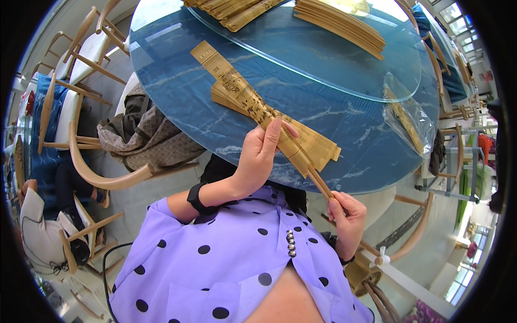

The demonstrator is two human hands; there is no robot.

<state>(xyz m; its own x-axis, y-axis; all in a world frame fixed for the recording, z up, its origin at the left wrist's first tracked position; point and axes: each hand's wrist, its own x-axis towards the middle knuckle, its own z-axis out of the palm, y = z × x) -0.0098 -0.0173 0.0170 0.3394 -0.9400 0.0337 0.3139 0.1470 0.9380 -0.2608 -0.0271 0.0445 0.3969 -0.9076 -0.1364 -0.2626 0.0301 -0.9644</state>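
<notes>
My left hand (257, 156) is closed around a long gold paper chopstick sleeve (215, 63) with dark print, its thumb lying on top. From the sleeve's near end stick out brown chopsticks (321, 182), partly inside it. My right hand (348, 214) pinches their outer ends, close to my body. Beneath the held sleeve, a small fanned pile of gold sleeves (318, 144) lies on the blue marbled table (183, 102); its other ends show past my left hand. How many chopsticks there are I cannot tell.
A round glass turntable (323, 72) carries two stacks of gold sleeves (237, 15) (344, 28). At the table's right edge lies a clear plastic bag (425, 116) with a gold strip inside. Left, a wooden chair (81, 161) stands near a patterned brown cloth or bag (151, 134).
</notes>
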